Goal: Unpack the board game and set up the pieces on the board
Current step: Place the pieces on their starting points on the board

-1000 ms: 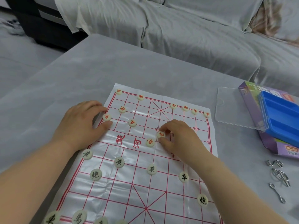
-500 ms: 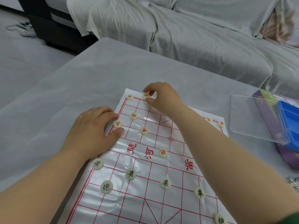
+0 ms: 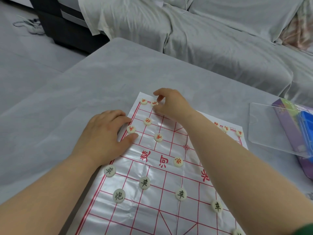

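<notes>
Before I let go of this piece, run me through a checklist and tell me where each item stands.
1. Right hand pinches the red piece on the back row, beside the corner piece: ok.
2. Red piece centred on its crossing: cannot tell, fingers cover the lines.
3. Left hand flat on the left edge of the board, pinning it: ok.
4. Board lying smooth: not ok, creases show across the sheet.
5. Stray piece lies in the river strip, likely not its start point: not ok.
6. Right half of the back row filled: cannot tell, partly hidden.
</notes>
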A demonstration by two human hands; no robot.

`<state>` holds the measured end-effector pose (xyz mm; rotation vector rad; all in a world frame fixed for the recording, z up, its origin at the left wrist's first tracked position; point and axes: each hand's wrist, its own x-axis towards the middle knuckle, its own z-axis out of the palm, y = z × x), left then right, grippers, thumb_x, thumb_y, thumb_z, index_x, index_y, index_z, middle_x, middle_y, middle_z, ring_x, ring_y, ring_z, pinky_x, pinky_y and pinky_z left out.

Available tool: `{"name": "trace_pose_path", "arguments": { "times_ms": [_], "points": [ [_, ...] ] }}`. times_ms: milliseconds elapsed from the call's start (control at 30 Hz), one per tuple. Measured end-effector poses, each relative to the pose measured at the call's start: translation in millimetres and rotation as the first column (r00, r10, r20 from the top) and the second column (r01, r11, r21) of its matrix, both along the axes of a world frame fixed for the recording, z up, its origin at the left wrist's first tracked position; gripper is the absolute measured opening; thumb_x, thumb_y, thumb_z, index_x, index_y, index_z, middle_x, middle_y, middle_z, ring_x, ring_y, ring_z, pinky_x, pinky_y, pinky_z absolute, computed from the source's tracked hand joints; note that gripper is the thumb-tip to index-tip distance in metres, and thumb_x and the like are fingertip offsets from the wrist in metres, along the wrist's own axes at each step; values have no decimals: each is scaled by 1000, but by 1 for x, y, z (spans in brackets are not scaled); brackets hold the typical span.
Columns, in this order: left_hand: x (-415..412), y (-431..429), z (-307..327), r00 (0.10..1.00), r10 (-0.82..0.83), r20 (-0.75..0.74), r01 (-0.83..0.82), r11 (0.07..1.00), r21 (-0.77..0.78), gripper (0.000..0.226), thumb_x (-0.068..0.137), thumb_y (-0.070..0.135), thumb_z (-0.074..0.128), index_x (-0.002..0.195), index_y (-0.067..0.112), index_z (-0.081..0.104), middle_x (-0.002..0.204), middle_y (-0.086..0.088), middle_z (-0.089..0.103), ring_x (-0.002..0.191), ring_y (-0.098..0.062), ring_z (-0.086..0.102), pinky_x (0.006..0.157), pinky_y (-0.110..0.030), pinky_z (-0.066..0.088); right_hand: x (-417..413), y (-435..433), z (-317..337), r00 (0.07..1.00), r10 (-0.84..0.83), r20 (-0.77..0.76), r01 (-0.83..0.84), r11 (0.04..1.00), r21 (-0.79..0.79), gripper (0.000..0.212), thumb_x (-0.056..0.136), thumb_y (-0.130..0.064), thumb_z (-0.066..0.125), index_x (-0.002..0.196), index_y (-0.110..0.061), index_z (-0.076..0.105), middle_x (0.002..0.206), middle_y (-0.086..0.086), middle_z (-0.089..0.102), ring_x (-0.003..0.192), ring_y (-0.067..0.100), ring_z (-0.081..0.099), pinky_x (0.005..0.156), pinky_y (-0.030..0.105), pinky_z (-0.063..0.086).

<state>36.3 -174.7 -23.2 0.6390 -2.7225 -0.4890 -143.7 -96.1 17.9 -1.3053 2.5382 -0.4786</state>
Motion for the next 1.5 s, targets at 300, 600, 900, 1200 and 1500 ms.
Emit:
{"name": "trace_pose_path", "arguments": {
  "times_ms": [300, 600, 900, 1200, 1500],
  "points": [
    [0, 0, 0, 1000, 5, 9, -5, 1000, 5, 71, 70, 63, 29, 108, 14, 64, 113, -3, 60, 105, -26, 55, 92, -38, 37, 5, -10, -2, 994, -57, -89, 61, 997, 42, 29, 85, -31, 60, 107, -12, 60, 112, 6, 58, 111, 22, 44, 85, 28, 38],
    [0, 0, 1, 1000, -2, 9, 2, 1000, -1, 72, 70, 63, 28, 108, 14, 64, 112, -3, 60, 102, -26, 55, 90, -38, 38, 5, 0, -4, 998, -43, 50, 47, 995, -82, 28, 86, -15, 58, 114, -12, 60, 112, 6, 61, 110, 22, 48, 87, 24, 37],
    [0, -1, 2, 1000, -3, 19, 3, 1000, 7, 76, 69, 65, 24, 112, 15, 62, 114, -1, 58, 105, -24, 53, 92, -37, 36, 2, -4, -8, 998, -32, 48, 37, 994, -99, 36, 86, -18, 59, 121, -14, 53, 114, 2, 60, 110, 18, 48, 83, 19, 34],
    [0, 0, 3, 1000, 0, 30, 0, 1000, 4, 80, 66, 67, 22, 114, 16, 60, 118, 0, 56, 108, -23, 51, 94, -36, 34, 24, 48, 25, 1000, -21, 11, 22, 993, -115, 27, 86, -23, 60, 113, -20, 59, 97, -11, 50, 88, 5, 39, 78, 16, 30],
    [1, 4, 7, 999, -1, 39, 1, 1000, -5, 83, 65, 68, 21, 115, 14, 60, 119, -2, 57, 109, -25, 50, 93, -38, 34, 68, 137, 19, 992, 3, 126, -17, 994, 110, 32, 87, -27, 58, 119, -29, 53, 104, -15, 47, 89, -2, 36, 79, 8, 32]
  ]
}}
